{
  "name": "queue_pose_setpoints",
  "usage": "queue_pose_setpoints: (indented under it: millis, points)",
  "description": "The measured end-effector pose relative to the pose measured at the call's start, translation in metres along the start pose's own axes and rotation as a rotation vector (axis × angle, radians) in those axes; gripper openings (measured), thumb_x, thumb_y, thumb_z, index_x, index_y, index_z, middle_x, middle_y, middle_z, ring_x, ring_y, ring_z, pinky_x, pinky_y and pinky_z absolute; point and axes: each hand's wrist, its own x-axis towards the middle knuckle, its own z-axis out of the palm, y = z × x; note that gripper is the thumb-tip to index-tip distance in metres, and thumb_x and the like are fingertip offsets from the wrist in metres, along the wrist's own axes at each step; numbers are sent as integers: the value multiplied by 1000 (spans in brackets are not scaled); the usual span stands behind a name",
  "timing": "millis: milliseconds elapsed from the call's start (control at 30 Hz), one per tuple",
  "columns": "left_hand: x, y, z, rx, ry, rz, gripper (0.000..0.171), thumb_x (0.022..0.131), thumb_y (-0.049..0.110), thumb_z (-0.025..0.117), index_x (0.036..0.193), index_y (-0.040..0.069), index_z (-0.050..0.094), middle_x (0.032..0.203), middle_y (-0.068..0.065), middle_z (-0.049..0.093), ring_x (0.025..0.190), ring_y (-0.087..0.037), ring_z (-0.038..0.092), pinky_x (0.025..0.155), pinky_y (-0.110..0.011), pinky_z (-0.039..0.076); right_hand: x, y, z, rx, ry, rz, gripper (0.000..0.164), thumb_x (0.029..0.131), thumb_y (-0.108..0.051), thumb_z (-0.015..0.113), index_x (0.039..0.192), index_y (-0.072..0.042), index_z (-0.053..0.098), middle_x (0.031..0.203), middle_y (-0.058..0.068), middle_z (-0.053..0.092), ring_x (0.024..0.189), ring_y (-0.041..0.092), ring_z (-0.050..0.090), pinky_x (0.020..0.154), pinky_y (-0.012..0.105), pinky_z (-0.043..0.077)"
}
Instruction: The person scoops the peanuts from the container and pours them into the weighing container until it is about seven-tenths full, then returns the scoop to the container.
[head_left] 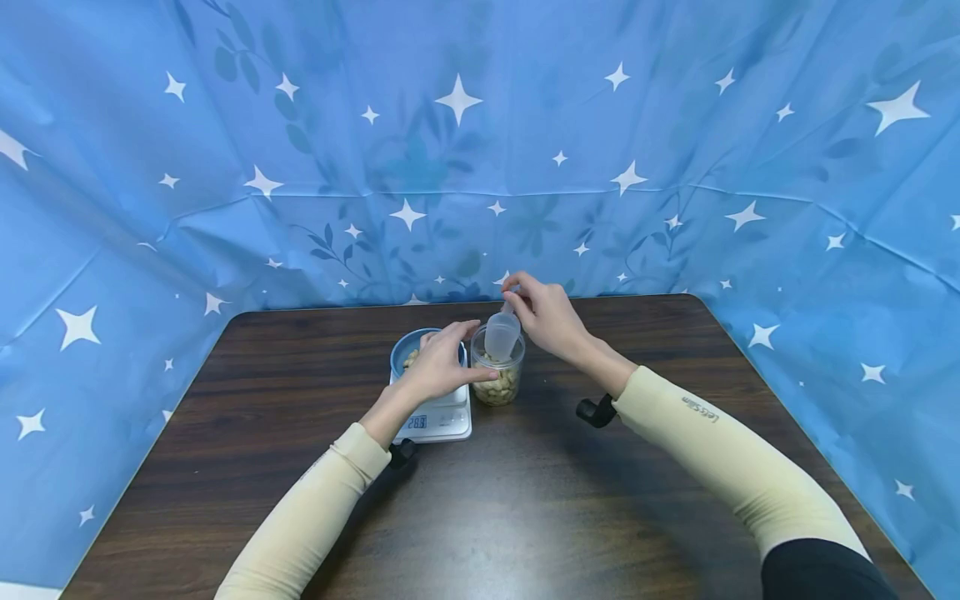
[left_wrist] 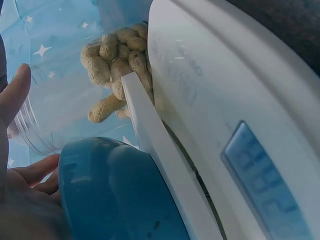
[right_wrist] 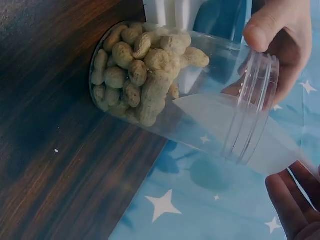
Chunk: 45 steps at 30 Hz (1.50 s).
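A clear plastic jar (right_wrist: 200,65) partly filled with unshelled peanuts (right_wrist: 145,70) stands on the table beside a white kitchen scale (head_left: 438,426). My left hand (head_left: 441,362) holds the jar near its rim, thumb on the near side and fingers reaching round the far side. With my right hand (head_left: 551,317) I pinch the handle of a translucent scoop (head_left: 502,335), whose bowl is tilted down inside the jar, its tip close to the peanuts. On the scale sits a blue bowl (left_wrist: 115,195) with some peanuts in it, partly hidden by my left hand.
The scale's digital display (head_left: 417,422) shows digits and faces me. Dark wood-grain table (head_left: 540,517) extends in front and to both sides. Behind its far edge hangs a blue curtain (head_left: 525,150) with white stars.
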Motion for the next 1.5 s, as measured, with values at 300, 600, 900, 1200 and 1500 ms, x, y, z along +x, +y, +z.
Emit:
queue_pose_setpoints:
  millis: [300,600,900,1200,1500]
  points:
    - [5,-1,0,-26,-25,7,85,86,44,84,152,5,47,146,-11,56,128,-28,54,110,-59,28,2,-3,4,-64,-114,-85,12,108,-12,55,113,-6,64,88,8,72,65,14,65,56,34,48]
    - [6,-1,-1,-55,-31,2,81,86,43,84,149,6,50,142,-9,59,125,-27,56,111,-57,28,9,2,5,-10,-208,-113,13,109,-12,53,113,-7,64,92,8,72,78,19,69,69,37,53]
    - [5,-2,-2,-76,-51,19,81,88,46,81,150,5,47,137,-11,62,121,-28,60,103,-53,43,16,11,3,99,-268,-2,17,110,-15,51,117,-8,65,88,3,70,57,17,49,59,37,41]
    - [4,-2,-1,-79,-64,33,80,90,44,80,150,5,45,133,-10,64,121,-28,60,112,-59,29,17,5,11,33,-236,6,17,109,-17,54,115,-9,67,75,1,67,55,15,51,56,35,40]
    - [4,-4,0,-94,-63,33,80,90,43,81,151,4,45,133,-10,64,120,-27,60,112,-60,27,9,3,22,4,-187,93,19,110,-18,53,113,-5,66,68,-2,64,53,13,56,52,34,44]
